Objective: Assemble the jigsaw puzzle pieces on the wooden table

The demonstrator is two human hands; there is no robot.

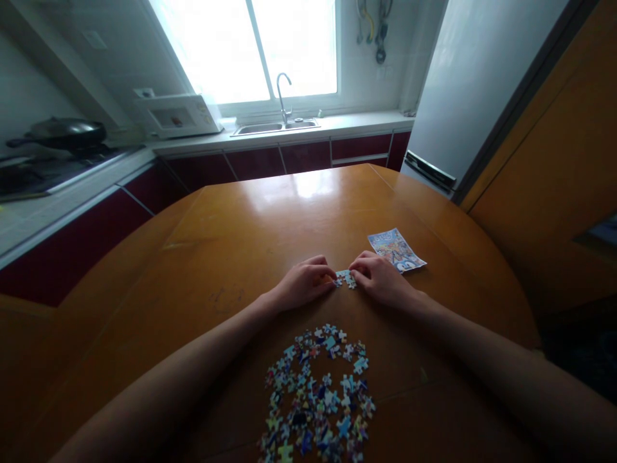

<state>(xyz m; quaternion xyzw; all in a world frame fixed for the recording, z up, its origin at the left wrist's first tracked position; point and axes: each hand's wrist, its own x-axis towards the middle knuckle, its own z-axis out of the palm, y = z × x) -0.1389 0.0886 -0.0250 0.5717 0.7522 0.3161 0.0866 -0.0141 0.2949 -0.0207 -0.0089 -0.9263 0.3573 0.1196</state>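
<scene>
A small joined patch of light blue puzzle pieces (345, 278) lies on the wooden table (270, 238) between my hands. My left hand (306, 281) touches its left side, with thumb and fingertips closed at the edge. At its right side my right hand (378, 276) has its fingertips closed on the patch's edge. Both hands rest on the table. Nearer to me, a loose pile of puzzle pieces (315, 405) in mixed colours is spread on the table.
A printed picture sheet (396, 249) lies just beyond my right hand. Past the table are a counter with a sink (274, 127), a white microwave (178, 116), a stove with a dark pan (62, 133) and a tall fridge (477, 77) at the right.
</scene>
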